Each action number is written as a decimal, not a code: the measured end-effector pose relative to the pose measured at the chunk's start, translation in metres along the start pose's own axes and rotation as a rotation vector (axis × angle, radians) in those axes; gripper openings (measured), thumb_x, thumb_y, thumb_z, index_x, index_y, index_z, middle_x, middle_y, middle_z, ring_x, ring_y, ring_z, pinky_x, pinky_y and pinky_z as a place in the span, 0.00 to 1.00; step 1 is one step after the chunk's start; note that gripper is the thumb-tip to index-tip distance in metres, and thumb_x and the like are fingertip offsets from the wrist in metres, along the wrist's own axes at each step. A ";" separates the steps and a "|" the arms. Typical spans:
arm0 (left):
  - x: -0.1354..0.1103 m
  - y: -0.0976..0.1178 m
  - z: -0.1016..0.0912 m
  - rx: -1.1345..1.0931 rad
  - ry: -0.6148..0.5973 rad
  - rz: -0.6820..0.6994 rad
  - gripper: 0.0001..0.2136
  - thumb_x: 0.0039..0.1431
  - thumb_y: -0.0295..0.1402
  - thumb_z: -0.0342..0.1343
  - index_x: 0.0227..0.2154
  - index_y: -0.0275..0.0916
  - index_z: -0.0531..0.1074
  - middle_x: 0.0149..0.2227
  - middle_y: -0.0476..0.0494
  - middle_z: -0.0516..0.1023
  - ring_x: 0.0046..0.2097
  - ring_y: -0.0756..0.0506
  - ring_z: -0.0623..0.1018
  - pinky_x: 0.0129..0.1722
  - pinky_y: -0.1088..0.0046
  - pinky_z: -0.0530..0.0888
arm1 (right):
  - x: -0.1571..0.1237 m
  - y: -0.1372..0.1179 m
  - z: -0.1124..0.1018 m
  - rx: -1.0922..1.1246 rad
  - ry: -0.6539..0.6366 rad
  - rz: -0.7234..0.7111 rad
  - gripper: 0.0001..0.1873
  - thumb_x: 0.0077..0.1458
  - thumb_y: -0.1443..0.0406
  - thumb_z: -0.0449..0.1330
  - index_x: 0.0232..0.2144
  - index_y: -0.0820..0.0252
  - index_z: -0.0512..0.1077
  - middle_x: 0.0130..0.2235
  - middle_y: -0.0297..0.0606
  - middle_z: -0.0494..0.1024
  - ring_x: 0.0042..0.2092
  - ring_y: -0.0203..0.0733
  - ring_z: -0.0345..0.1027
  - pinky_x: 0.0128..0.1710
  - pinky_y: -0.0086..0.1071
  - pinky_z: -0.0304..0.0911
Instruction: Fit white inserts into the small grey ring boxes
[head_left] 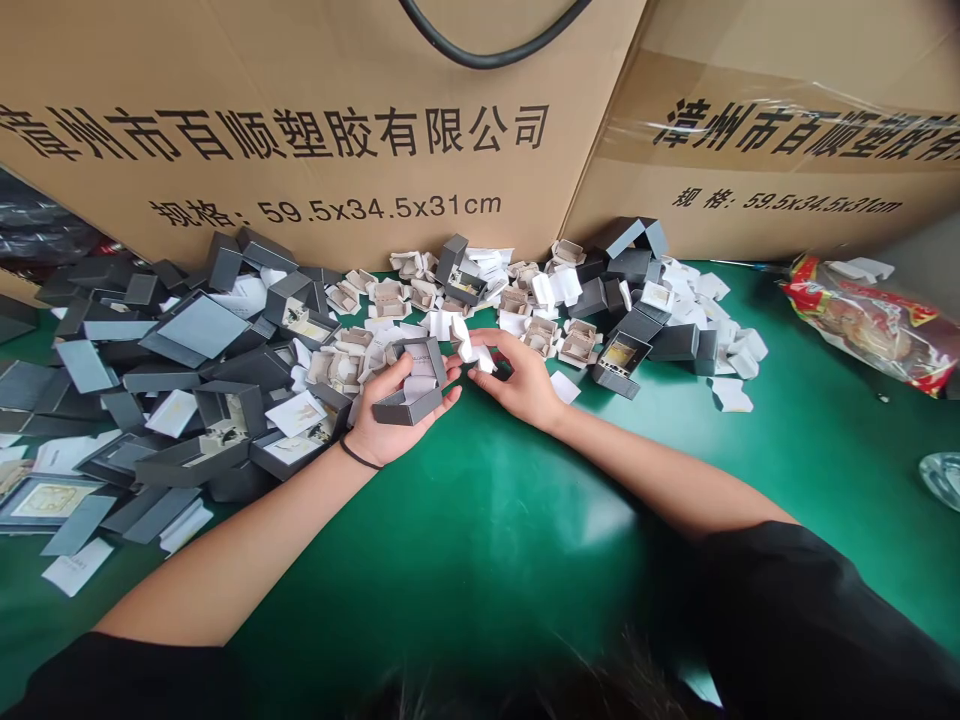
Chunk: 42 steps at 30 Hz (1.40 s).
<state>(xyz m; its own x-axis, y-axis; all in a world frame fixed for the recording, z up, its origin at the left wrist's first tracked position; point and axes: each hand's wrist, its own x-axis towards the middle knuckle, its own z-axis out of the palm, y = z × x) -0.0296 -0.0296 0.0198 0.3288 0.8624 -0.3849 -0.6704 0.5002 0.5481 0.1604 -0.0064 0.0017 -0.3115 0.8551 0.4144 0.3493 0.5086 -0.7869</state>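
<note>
box (409,412) face-up, long axis forward

Dark-grey box (420,408), open, white paper (421,386) inside, in left fingers (450,399); folded white piece (482,359) in right fingers (505,343).

Two cartons (337,60) stand along the back of the worktop (480,560). Before them, boxes (199,330) heap on the left, inserts (390,298) lie midway, and a packet (870,325) lies far right.

The held grey box (409,410) looks like smooth matt card, the white piece (484,358) like folded paper. The green tabletop (480,530) is smooth and glossy, the big cartons (322,172) matt brown cardboard.
</note>
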 end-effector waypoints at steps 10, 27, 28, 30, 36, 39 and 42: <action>0.000 0.004 -0.001 -0.027 -0.069 -0.081 0.13 0.62 0.36 0.46 0.39 0.37 0.74 0.38 0.42 0.78 0.41 0.42 0.77 0.35 0.66 0.74 | -0.003 0.002 0.003 0.020 -0.086 -0.088 0.20 0.57 0.60 0.57 0.51 0.54 0.65 0.52 0.41 0.71 0.52 0.44 0.65 0.48 0.39 0.64; 0.000 0.000 -0.002 0.039 -0.047 0.008 0.12 0.62 0.35 0.47 0.40 0.37 0.74 0.40 0.43 0.78 0.39 0.45 0.77 0.33 0.69 0.75 | -0.002 0.004 0.001 0.063 -0.092 -0.035 0.20 0.55 0.55 0.58 0.48 0.57 0.67 0.47 0.42 0.73 0.47 0.43 0.68 0.47 0.38 0.66; 0.000 0.000 -0.003 0.053 -0.054 0.009 0.12 0.62 0.35 0.47 0.41 0.37 0.73 0.41 0.43 0.78 0.39 0.45 0.77 0.33 0.69 0.75 | -0.003 0.006 0.002 0.090 -0.095 -0.018 0.21 0.54 0.55 0.59 0.49 0.57 0.67 0.47 0.41 0.73 0.46 0.42 0.68 0.47 0.38 0.66; 0.001 0.000 -0.004 0.083 -0.063 0.010 0.12 0.62 0.35 0.47 0.42 0.38 0.73 0.41 0.42 0.78 0.39 0.45 0.76 0.34 0.68 0.75 | -0.003 0.008 0.004 0.178 -0.093 0.008 0.24 0.52 0.55 0.61 0.50 0.57 0.66 0.48 0.41 0.72 0.46 0.42 0.68 0.49 0.38 0.66; -0.002 -0.001 -0.001 0.169 -0.052 0.008 0.12 0.62 0.35 0.48 0.41 0.37 0.73 0.40 0.42 0.78 0.38 0.47 0.77 0.37 0.69 0.76 | -0.004 0.008 0.008 0.410 -0.082 0.070 0.26 0.49 0.54 0.63 0.49 0.54 0.65 0.50 0.40 0.69 0.50 0.42 0.66 0.53 0.39 0.64; -0.004 -0.002 0.002 0.177 -0.050 0.017 0.12 0.62 0.35 0.47 0.41 0.36 0.74 0.40 0.43 0.78 0.38 0.46 0.77 0.39 0.68 0.76 | -0.003 0.007 0.008 0.484 -0.090 0.075 0.26 0.49 0.54 0.64 0.49 0.54 0.66 0.50 0.40 0.69 0.51 0.43 0.66 0.54 0.40 0.63; -0.003 -0.002 0.002 0.164 -0.074 0.025 0.14 0.63 0.35 0.46 0.43 0.36 0.73 0.41 0.42 0.78 0.40 0.46 0.77 0.39 0.67 0.76 | -0.003 0.007 0.008 0.512 -0.095 0.073 0.26 0.49 0.55 0.64 0.49 0.54 0.66 0.50 0.41 0.69 0.51 0.43 0.66 0.54 0.42 0.63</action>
<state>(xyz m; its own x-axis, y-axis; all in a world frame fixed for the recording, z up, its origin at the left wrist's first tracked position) -0.0276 -0.0334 0.0214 0.3657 0.8749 -0.3176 -0.5636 0.4797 0.6725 0.1569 -0.0064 -0.0087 -0.3895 0.8615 0.3257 -0.0960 0.3138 -0.9446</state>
